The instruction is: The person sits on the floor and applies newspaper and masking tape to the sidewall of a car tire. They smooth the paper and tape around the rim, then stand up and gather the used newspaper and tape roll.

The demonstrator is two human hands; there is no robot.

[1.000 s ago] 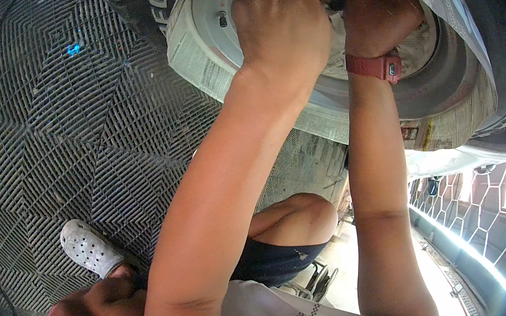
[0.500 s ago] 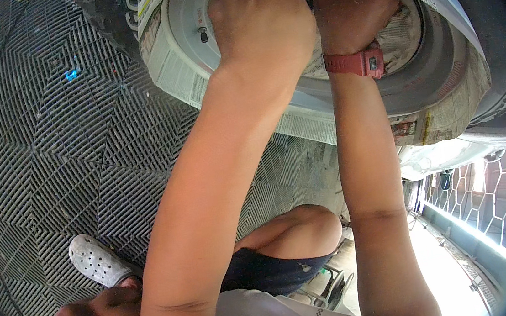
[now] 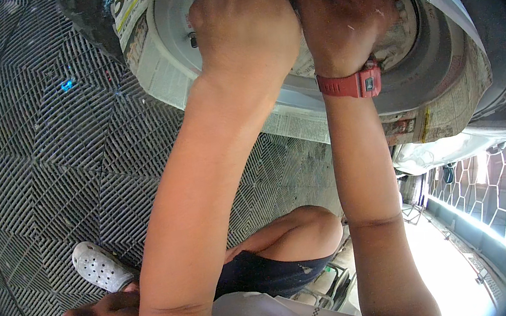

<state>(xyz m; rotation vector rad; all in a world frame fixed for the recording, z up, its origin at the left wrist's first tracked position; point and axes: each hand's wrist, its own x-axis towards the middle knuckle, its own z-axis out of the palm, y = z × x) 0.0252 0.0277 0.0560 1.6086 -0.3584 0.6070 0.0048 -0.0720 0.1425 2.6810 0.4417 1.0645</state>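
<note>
Both my hands work at the upper edge of the view, over a grey wheel rim (image 3: 402, 99) masked around with newspaper sheets (image 3: 160, 74). My left hand (image 3: 246, 26) is closed in a fist over the rim; its fingertips are turned away, so what it grips is hidden. Beside it, my right hand (image 3: 347, 26) reaches over the wheel's middle with fingers apart and a gap showing between them; their tips are hidden or cut off. A red wristwatch (image 3: 351, 84) is on my right wrist. Left of my left hand sits a small black tyre valve (image 3: 193, 39).
Ribbed grey floor tiles (image 3: 72, 180) cover the left, with a small bright blue scrap (image 3: 67, 85) on them. My white clog (image 3: 99, 265) stands at lower left, near my bent knee (image 3: 312, 226). White wire mesh (image 3: 491, 192) lies at right, below a glossy white surface (image 3: 441, 150).
My right hand has drawn slightly back toward me and its fingers have come apart. My left hand, still closed, has shifted a little left in view, as has the wheel's left side.
</note>
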